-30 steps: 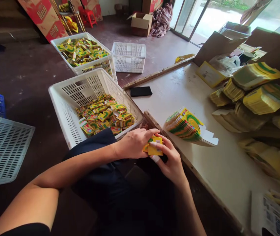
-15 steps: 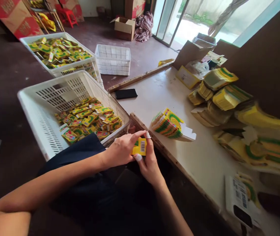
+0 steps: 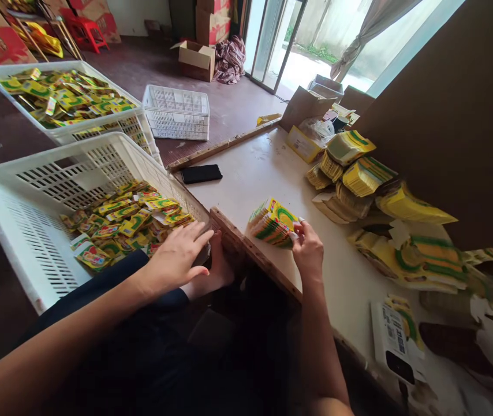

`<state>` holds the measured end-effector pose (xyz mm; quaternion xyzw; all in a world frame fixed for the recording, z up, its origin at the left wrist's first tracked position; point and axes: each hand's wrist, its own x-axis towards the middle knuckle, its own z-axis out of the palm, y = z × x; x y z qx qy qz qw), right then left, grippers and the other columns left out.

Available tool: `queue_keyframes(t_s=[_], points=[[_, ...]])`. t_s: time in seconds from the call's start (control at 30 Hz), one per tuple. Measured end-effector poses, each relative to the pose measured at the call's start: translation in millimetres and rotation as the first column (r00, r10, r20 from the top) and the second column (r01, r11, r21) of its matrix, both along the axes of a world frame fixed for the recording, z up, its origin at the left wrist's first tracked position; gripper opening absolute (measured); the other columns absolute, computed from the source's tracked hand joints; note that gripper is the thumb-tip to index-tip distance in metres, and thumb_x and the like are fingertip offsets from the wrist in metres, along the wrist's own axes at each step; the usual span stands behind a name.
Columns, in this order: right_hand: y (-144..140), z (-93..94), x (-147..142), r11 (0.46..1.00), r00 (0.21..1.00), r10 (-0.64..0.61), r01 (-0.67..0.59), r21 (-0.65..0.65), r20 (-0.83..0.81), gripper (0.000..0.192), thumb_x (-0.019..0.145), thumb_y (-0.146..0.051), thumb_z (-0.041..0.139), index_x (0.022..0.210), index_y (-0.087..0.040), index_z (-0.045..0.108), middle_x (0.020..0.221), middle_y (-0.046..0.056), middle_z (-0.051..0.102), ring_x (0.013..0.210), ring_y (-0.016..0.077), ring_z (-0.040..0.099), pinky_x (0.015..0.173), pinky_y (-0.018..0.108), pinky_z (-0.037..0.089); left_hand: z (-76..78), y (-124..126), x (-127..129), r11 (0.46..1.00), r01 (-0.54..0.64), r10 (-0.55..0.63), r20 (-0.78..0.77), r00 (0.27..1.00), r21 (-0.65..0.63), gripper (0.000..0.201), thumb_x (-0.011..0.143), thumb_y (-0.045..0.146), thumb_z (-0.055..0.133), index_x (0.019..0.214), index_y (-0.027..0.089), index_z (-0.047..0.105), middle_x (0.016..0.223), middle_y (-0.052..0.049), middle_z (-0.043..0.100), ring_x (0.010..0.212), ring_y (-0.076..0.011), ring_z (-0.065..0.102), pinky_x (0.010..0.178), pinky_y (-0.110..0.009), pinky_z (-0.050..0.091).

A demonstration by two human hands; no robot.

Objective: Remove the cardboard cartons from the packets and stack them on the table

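My left hand (image 3: 179, 254) is held over the near right rim of a white crate (image 3: 2, 179), fingers stretched out and nothing in it. Small folded yellow-and-green boxes (image 3: 131, 222) lie in a heap inside that crate. On the white table, my right hand (image 3: 308, 248) pinches the right end of a stack of flattened yellow cartons (image 3: 272, 222) between thumb and fingers. The stack leans in a fanned row, and my fingers cover its white flaps. How many cartons are in the pinch is hidden.
A black phone (image 3: 202, 173) lies by the table's wooden edge (image 3: 257, 254). Bundles of flat cartons (image 3: 368, 176) are piled along the right, near a white device (image 3: 391, 341). Behind are a second filled crate (image 3: 94, 130) and another white crate (image 3: 177, 112) on the floor.
The small yellow box both hands held is gone from them. My left hand has moved left towards the crate and opened; my right hand has moved right and up onto the carton stack.
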<state>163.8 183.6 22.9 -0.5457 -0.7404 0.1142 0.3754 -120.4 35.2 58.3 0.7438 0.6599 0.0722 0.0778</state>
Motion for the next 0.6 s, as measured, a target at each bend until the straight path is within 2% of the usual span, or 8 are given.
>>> queue_keyframes(t_s=[0.17, 0.23, 0.3, 0.37, 0.4, 0.47, 0.53, 0.6], points=[[1, 6.4, -1, 0.999, 1.0, -0.005, 0.004, 0.054, 0.021, 0.033, 0.073, -0.024, 0.062, 0.105, -0.02, 0.06, 0.082, 0.007, 0.067, 0.079, 0.0252, 0.061, 0.075, 0.043, 0.049, -4.9, 1, 1, 0.996, 0.064, -0.057, 0.109, 0.992, -0.065, 0.057, 0.073, 0.035, 0.072, 0.125, 0.018, 0.056, 0.136, -0.017, 0.056, 0.13, -0.0326, 0.049, 0.105, -0.048, 0.041], [-11, 15.7, -8, 0.997, 0.998, -0.052, 0.054, 0.056, -0.029, 0.037, 0.071, -0.022, 0.062, 0.107, -0.022, 0.056, 0.081, 0.004, 0.064, 0.077, 0.0238, 0.059, 0.073, 0.041, 0.049, -4.0, 3, 2, 0.989, 0.084, -0.054, 0.235, 0.97, -0.12, 0.056, 0.074, 0.035, 0.07, 0.125, 0.016, 0.056, 0.134, -0.018, 0.057, 0.127, -0.0317, 0.051, 0.105, -0.048, 0.041], [-32, 23.1, -22, 0.999, 0.987, -0.048, 0.05, 0.006, -0.151, 0.042, 0.071, -0.022, 0.063, 0.111, -0.023, 0.051, 0.078, 0.0, 0.061, 0.071, 0.02, 0.058, 0.069, 0.036, 0.05, -2.3, 3, 9, 0.98, 0.115, -0.033, 0.433, 0.901, -0.163, 0.062, 0.074, 0.038, 0.07, 0.129, 0.016, 0.052, 0.136, -0.018, 0.055, 0.128, -0.0306, 0.05, 0.106, -0.048, 0.04], [-58, 25.9, -41, 0.993, 0.944, 0.062, -0.09, -0.073, -0.323, 0.044, 0.073, -0.024, 0.065, 0.113, -0.025, 0.046, 0.077, -0.003, 0.058, 0.066, 0.0158, 0.057, 0.063, 0.03, 0.05, 0.1, 3, 20, 0.98, 0.129, 0.005, 0.672, 0.74, -0.149, 0.073, 0.071, 0.046, 0.072, 0.133, 0.016, 0.047, 0.14, -0.018, 0.051, 0.131, -0.0303, 0.047, 0.107, -0.048, 0.039], [-72, 25.4, -52, 0.977, 0.91, 0.129, -0.185, -0.109, -0.394, 0.045, 0.073, -0.025, 0.066, 0.113, -0.025, 0.045, 0.076, -0.004, 0.057, 0.063, 0.0142, 0.056, 0.06, 0.028, 0.049, 1.7, 2, 27, 0.985, 0.114, 0.028, 0.785, 0.619, -0.125, 0.078, 0.068, 0.05, 0.074, 0.134, 0.017, 0.047, 0.141, -0.017, 0.05, 0.131, -0.0309, 0.047, 0.105, -0.047, 0.041], [-98, 22.4, -73, 0.92, 0.828, 0.223, -0.353, -0.169, -0.515, 0.047, 0.074, -0.025, 0.068, 0.114, -0.026, 0.044, 0.075, -0.005, 0.056, 0.061, 0.0125, 0.056, 0.057, 0.025, 0.049, 6.0, 2, 41, 0.991, 0.089, 0.069, 0.946, 0.316, -0.102, 0.069, 0.073, 0.06, 0.065, 0.126, 0.018, 0.053, 0.127, -0.015, 0.061, 0.119, -0.0294, 0.056, 0.097, -0.044, 0.048], [-119, 19.0, -89, 0.846, 0.724, 0.25, -0.486, -0.218, -0.643, 0.046, 0.076, -0.025, 0.067, 0.115, -0.027, 0.043, 0.077, -0.005, 0.056, 0.064, 0.0122, 0.058, 0.059, 0.025, 0.051, 11.3, 2, 52, 0.988, 0.039, 0.144, 0.987, 0.066, -0.147, 0.061, 0.08, 0.068, 0.049, 0.116, 0.019, 0.059, 0.111, -0.012, 0.068, 0.108, -0.0272, 0.063, 0.089, -0.043, 0.051], [-133, 17.4, -101, 0.759, 0.608, 0.24, -0.604, -0.244, -0.757, 0.048, 0.078, -0.026, 0.066, 0.118, -0.028, 0.041, 0.082, -0.003, 0.059, 0.069, 0.0127, 0.061, 0.063, 0.026, 0.053, 16.7, 3, 56, 0.976, -0.047, 0.208, 0.971, -0.119, -0.214, 0.062, 0.083, 0.071, 0.038, 0.11, 0.02, 0.06, 0.1, -0.011, 0.069, 0.099, -0.0261, 0.065, 0.081, -0.042, 0.053]])
